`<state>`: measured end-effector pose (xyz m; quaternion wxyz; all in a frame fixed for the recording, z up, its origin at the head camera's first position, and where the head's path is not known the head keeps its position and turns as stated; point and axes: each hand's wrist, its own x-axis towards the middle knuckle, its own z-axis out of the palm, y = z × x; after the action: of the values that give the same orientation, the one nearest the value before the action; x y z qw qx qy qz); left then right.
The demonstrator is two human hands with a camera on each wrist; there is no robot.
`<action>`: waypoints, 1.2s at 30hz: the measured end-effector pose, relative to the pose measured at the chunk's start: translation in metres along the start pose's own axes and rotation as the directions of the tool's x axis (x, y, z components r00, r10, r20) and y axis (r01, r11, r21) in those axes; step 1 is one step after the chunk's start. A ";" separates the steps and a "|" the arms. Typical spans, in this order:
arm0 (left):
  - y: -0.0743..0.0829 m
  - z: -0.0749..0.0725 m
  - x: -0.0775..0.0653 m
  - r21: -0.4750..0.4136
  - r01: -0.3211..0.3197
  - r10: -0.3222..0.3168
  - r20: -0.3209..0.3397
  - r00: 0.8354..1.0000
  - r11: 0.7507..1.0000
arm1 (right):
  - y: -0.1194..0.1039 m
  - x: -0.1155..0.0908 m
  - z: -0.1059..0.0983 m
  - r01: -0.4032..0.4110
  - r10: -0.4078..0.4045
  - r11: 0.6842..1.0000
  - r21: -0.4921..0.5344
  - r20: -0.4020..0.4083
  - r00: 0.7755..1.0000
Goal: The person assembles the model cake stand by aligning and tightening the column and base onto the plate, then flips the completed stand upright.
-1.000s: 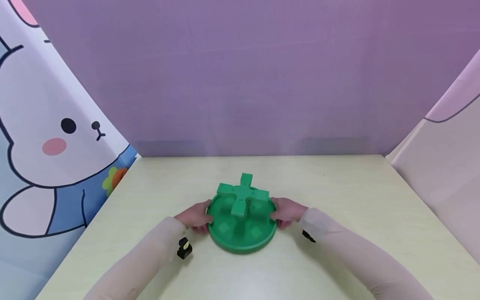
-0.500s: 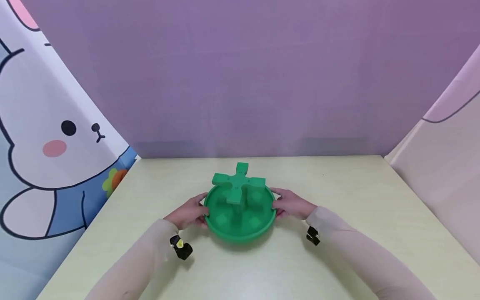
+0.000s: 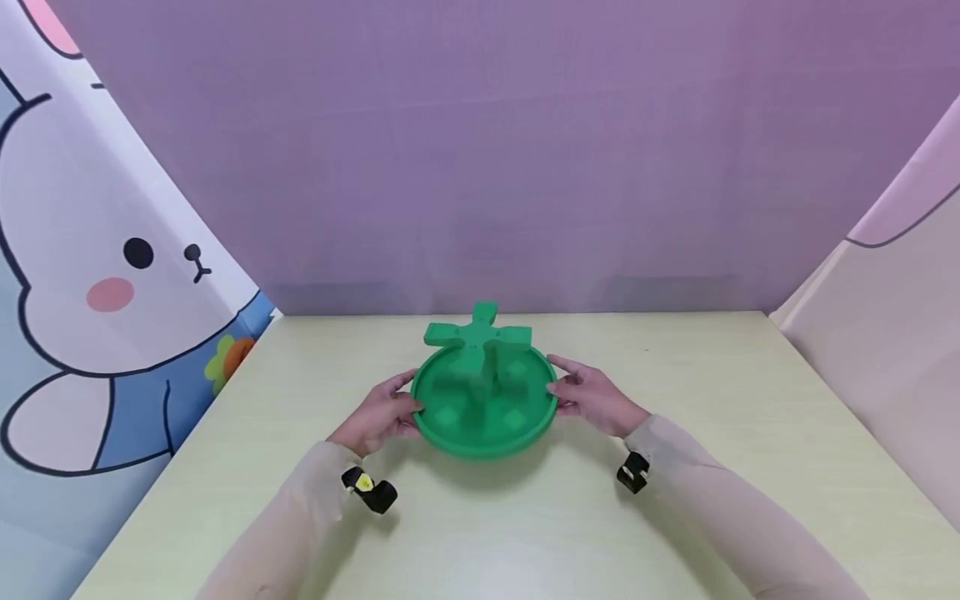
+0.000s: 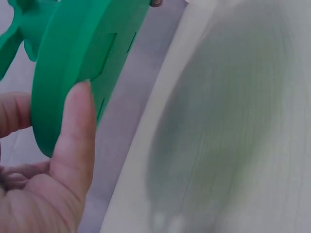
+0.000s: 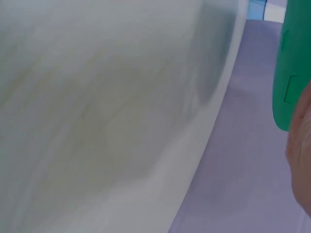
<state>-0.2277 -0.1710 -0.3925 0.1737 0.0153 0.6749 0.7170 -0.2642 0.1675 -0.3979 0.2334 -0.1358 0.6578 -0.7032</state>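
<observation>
A green round tray [image 3: 517,421] with a raised rim is held up off the table, its shadow falling below it. From its middle rises a post topped by a green four-armed cross [image 3: 480,335]. My left hand [image 3: 381,415] grips the rim at the left, with fingers curled around the edge. In the left wrist view, fingers clasp the tray's edge [image 4: 63,73] from both sides, and slots show on its underside. My right hand [image 3: 597,402] pinches the opposite rim. The right wrist view catches only a strip of tray [image 5: 291,63] and part of that hand.
The pale wooden table [image 3: 712,400] runs back to a purple fabric backdrop [image 3: 495,167]. A cartoon-printed cloth [image 3: 75,217] hangs along the left side, and another light cloth [image 3: 885,333] on the right. Small black devices [image 3: 371,490] sit at both wrists.
Both hands have raised the green tray off the table and moved it away from me, toward the backdrop. It stays roughly level, with both grips at its left and right rims.
</observation>
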 end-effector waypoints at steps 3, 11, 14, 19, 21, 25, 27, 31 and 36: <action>-0.001 0.001 0.001 -0.053 -0.004 0.004 0.000 1.000 0.999 | 0.000 -0.003 -0.003 0.053 -0.053 0.998 0.021 0.026 0.998; 0.008 0.004 -0.005 -0.154 -0.023 0.022 -0.004 1.000 0.988 | -0.002 -0.008 -0.012 0.184 -0.172 0.978 -0.099 0.125 0.977; 0.010 0.004 -0.006 -0.162 -0.023 0.023 -0.003 1.000 0.987 | -0.005 -0.008 -0.008 0.234 -0.223 0.946 -0.223 0.072 0.972; 0.011 0.005 -0.006 -0.173 -0.021 0.020 -0.005 1.000 0.985 | -0.006 -0.005 0.005 0.288 -0.389 0.813 -0.507 -0.102 0.916; 0.012 0.006 -0.006 -0.176 -0.022 0.021 -0.009 1.000 0.984 | -0.005 -0.004 0.007 0.365 -0.534 0.686 -0.629 -0.096 0.840; 0.014 0.005 -0.007 -0.181 -0.029 0.028 -0.008 1.000 0.983 | -0.002 0.001 0.006 0.561 -0.815 0.252 -0.788 0.140 0.562; 0.015 0.004 -0.009 -0.187 -0.034 0.034 -0.001 0.999 0.982 | 0.000 0.004 0.004 0.630 -0.859 0.048 -0.775 0.290 0.422; 0.016 0.003 -0.010 -0.195 -0.036 0.036 -0.001 0.999 0.980 | 0.000 0.006 0.002 0.709 -0.842 -0.188 -0.680 0.484 0.240; 0.018 0.005 -0.010 -0.169 -0.066 0.062 -0.026 0.998 0.983 | -0.003 0.003 0.005 0.694 -0.832 -0.274 -0.666 0.526 0.177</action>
<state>-0.2216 -0.1697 -0.3723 0.1444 0.0149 0.6121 0.7773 -0.2648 0.1613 -0.3944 -0.4212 -0.5620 0.6613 -0.2634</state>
